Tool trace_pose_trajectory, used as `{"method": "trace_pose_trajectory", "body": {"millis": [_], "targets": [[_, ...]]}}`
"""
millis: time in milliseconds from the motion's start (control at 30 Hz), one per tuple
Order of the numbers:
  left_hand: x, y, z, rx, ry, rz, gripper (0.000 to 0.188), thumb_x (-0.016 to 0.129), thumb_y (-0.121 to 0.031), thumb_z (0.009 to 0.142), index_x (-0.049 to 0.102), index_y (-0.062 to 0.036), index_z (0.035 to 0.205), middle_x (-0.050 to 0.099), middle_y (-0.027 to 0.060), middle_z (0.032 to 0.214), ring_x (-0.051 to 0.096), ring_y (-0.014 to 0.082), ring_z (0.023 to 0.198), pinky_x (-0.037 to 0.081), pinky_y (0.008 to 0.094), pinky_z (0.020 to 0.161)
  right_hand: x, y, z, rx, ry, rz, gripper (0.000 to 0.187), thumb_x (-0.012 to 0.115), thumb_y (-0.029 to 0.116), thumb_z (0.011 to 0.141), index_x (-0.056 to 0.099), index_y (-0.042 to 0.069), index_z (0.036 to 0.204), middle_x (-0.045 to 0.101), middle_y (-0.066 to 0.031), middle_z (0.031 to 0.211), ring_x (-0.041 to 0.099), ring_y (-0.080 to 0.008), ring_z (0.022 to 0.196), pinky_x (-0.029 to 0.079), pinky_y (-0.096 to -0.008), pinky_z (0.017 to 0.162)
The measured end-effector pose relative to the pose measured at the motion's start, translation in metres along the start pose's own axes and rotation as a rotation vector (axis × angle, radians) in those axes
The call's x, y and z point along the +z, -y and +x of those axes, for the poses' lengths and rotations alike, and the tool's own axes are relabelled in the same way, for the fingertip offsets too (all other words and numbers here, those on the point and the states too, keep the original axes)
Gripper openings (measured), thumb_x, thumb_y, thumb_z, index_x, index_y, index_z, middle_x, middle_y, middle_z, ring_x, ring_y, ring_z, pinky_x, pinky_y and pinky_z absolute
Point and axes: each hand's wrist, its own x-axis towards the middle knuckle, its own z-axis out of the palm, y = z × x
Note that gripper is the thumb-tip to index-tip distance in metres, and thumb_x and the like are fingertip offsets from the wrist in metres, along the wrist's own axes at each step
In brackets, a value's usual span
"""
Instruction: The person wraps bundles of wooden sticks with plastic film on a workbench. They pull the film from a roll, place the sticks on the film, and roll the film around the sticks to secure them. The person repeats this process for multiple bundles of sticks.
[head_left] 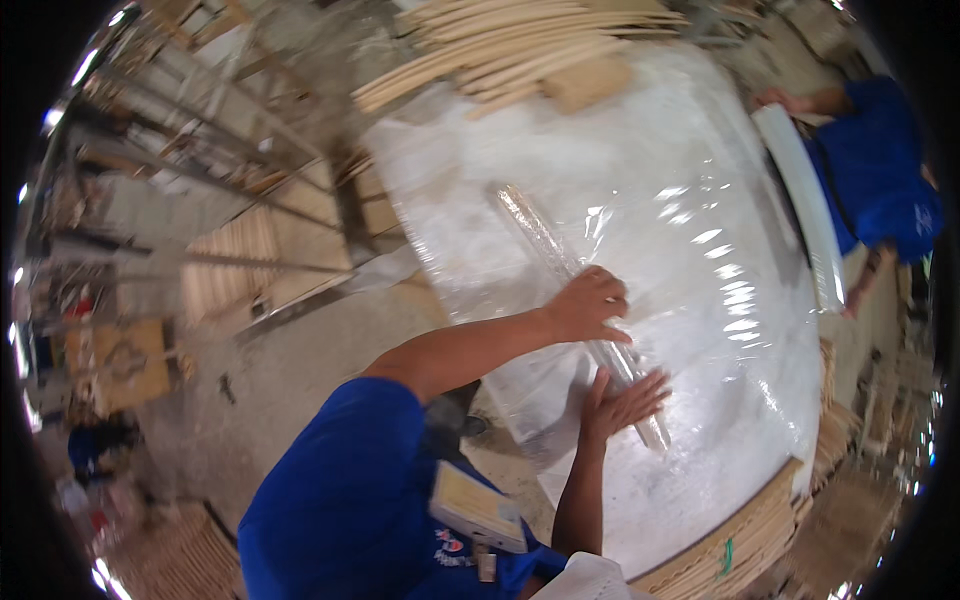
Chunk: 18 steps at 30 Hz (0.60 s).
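Observation:
A long, narrow roll of clear plastic film lies slantwise over a white sheet with shiny clear film over it. My left hand comes across from the left and curls over the middle of the roll, fingers bent around it. Nearer to me, my right hand rests against the roll's lower part with its fingers spread and stretched out. Part of the roll is hidden beneath both hands.
Across the work surface at right, a person in a blue shirt holds a long white roll or panel. Curved wooden strips are stacked at the far edge. Wooden boards line the near right edge; a metal rack stands left.

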Motion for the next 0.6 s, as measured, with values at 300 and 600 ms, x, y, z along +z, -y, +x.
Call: {"method": "trace_pose_trajectory", "body": {"millis": [300,600], "targets": [[0.065,0.039,0.117,0.158,0.331,0.217,0.080,0.073,-0.074,0.084,0.071,-0.0100,0.131,0.066,0.0108,0.133,0.059,0.0296,0.130,0.038,0.0488,0.121,0.026,-0.110,0.244,0.219,-0.204,0.115,0.063,0.056,0.054,0.109,0.060,0.004,0.147,0.058,-0.0250,0.150,0.052,-0.0477,0.141,0.041,-0.0596,0.116],[0.070,0.060,0.124,0.062,0.535,0.133,0.098,0.088,-0.077,0.055,0.072,-0.0095,0.124,0.069,0.0083,0.125,0.063,0.0274,0.121,0.046,0.0426,0.106,-0.009,-0.114,0.121,-0.055,-0.076,-0.033,0.058,0.083,0.051,0.091,0.071,-0.003,0.107,0.070,-0.0232,0.102,0.067,-0.0445,0.097,0.052,-0.0537,0.088]]}}
